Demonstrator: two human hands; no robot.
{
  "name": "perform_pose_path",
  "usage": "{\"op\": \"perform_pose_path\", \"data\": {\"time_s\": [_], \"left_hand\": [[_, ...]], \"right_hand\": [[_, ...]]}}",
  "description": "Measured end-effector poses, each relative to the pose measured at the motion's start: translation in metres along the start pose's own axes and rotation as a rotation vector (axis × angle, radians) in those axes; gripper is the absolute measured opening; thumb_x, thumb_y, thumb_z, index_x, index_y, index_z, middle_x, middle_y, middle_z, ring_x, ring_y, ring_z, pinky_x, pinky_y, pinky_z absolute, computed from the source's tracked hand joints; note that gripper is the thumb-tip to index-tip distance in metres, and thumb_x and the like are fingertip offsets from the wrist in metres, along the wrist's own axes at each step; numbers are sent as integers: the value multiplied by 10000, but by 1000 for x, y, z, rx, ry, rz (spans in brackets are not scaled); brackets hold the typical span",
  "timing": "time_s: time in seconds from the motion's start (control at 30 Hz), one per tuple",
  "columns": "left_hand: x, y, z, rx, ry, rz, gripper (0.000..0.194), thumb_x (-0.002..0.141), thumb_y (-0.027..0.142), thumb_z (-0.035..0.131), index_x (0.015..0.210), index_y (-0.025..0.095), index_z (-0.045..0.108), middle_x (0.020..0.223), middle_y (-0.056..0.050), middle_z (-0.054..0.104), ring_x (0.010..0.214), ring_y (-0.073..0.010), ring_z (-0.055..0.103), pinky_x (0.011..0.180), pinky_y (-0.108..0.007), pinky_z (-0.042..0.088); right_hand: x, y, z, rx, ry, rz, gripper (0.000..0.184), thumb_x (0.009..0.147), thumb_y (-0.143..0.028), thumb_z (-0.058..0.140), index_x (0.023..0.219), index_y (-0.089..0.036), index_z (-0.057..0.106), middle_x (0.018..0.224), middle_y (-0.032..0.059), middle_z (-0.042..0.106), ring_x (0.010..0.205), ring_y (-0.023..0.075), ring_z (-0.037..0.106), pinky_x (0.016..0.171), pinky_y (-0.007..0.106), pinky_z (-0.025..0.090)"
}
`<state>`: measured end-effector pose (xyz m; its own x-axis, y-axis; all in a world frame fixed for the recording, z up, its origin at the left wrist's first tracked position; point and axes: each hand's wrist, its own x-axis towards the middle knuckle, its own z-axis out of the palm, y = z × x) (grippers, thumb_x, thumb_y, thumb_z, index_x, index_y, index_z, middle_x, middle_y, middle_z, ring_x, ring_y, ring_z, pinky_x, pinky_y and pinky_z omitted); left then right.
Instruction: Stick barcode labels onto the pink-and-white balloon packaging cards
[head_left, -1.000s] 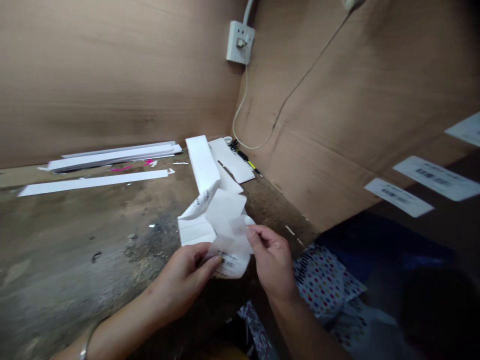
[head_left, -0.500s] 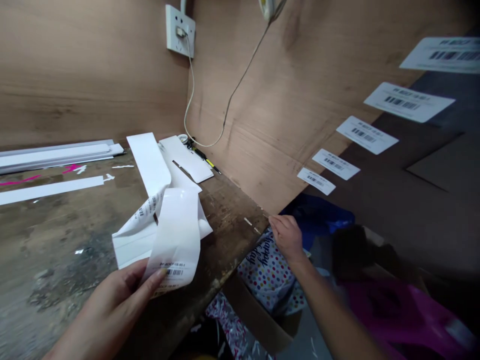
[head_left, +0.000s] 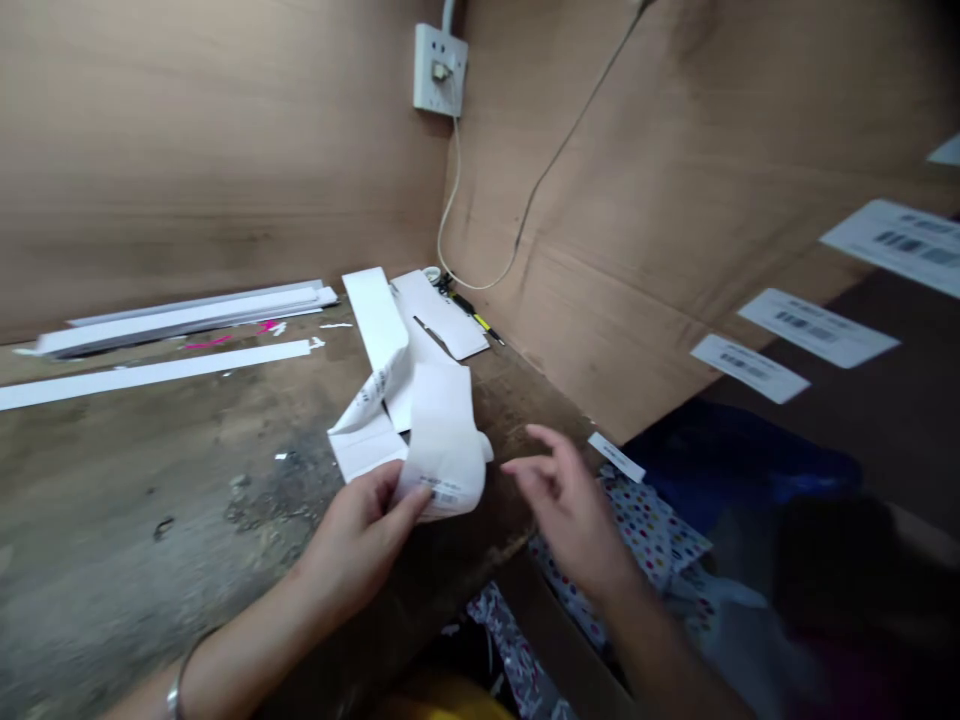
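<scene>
My left hand (head_left: 367,540) pinches a strip of white barcode labels (head_left: 442,430) between thumb and fingers. The strip curls over itself and trails back across the worktable (head_left: 187,500) in folds. My right hand (head_left: 570,500) hovers just right of the curl, fingers apart and holding nothing I can see. Beyond it, a single barcode label (head_left: 616,457) sits at the bottom edge of the wood panel by the table's edge. More barcode labels (head_left: 817,327) run in a slanting row along the same panel edge, up to the right.
White strips (head_left: 187,318) are stacked at the back left, with one long strip (head_left: 150,375) in front. A yellow-and-black pen-like tool (head_left: 476,317) lies in the corner below a socket (head_left: 440,70) and hanging cord (head_left: 521,215). Dotted bags (head_left: 652,520) are below the table edge.
My right hand has moved from the panel's lower edge left towards the label strip, its fingers spreading. A label now shows where that hand was. The view has shifted left.
</scene>
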<state>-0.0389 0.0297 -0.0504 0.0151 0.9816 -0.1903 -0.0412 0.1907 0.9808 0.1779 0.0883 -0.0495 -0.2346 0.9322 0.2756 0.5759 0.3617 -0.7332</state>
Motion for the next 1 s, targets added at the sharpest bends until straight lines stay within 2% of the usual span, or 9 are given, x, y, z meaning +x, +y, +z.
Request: {"op": "perform_pose_path", "data": {"time_s": [0.1,0.23,0.33,0.43,0.47,0.57,0.67,0.77,1.0], "left_hand": [[1,7,3,-104,-36,54,332,813,326,592,1063,110,622,995,-85,697,933,-232,613,870,-342,462],[-4,9,-8,-87,-140,57,274,787,269,632,1018,121,647,991,-68,704,889,-196,617,821,-291,473],[-5,5,-14,-119,-85,39,236,780,275,639,952,114,660,947,-72,713,880,-200,621,837,-314,475],[-2,2,-16,-200,3,-15,250,754,301,662,913,108,654,917,-82,712,847,-201,623,845,-350,475],[-2,2,-15,-211,13,-27,257,741,309,674,895,105,652,898,-82,710,819,-197,620,826,-349,478],[0,5,-15,-229,-4,-29,267,722,332,688,849,101,641,813,-63,692,757,-175,596,767,-321,480],[-1,8,-17,-187,-53,-6,267,736,358,671,831,110,641,788,-46,673,773,-171,581,762,-298,466],[-4,10,-21,-80,-87,21,259,738,373,662,819,128,654,783,-38,667,808,-186,577,758,-285,455],[-9,10,-20,101,-64,73,251,795,366,568,792,127,646,716,-26,633,707,-163,545,669,-266,435]], "right_hand": [[-6,-34,49,596,-128,135,550,855,-338,576,1331,-214,329,984,67,691,863,199,660,782,345,535],[8,-41,72,834,-87,242,524,800,-329,634,1242,-218,376,812,28,694,725,205,666,662,336,558],[20,-36,64,611,-61,172,424,813,-359,601,1175,-200,448,793,36,668,702,208,651,656,362,556],[24,-35,51,90,174,-170,310,818,-339,612,1090,-192,584,1046,111,613,939,250,595,838,436,502],[24,-36,47,-29,178,-316,291,808,-316,635,1071,-194,616,1128,120,586,1041,270,548,906,454,464],[19,-42,44,-54,-64,-622,282,815,-208,638,1096,-207,631,1172,86,604,1172,258,468,995,436,415],[15,-44,48,111,-195,-552,260,837,-143,599,1082,-220,639,1011,48,673,998,195,586,887,352,499],[12,-44,53,209,-208,-411,196,836,-165,606,1013,-221,669,920,34,691,861,171,635,777,298,529],[9,-46,55,289,-187,-294,97,838,-207,608,900,-213,682,851,19,691,802,162,638,733,266,502]]}}
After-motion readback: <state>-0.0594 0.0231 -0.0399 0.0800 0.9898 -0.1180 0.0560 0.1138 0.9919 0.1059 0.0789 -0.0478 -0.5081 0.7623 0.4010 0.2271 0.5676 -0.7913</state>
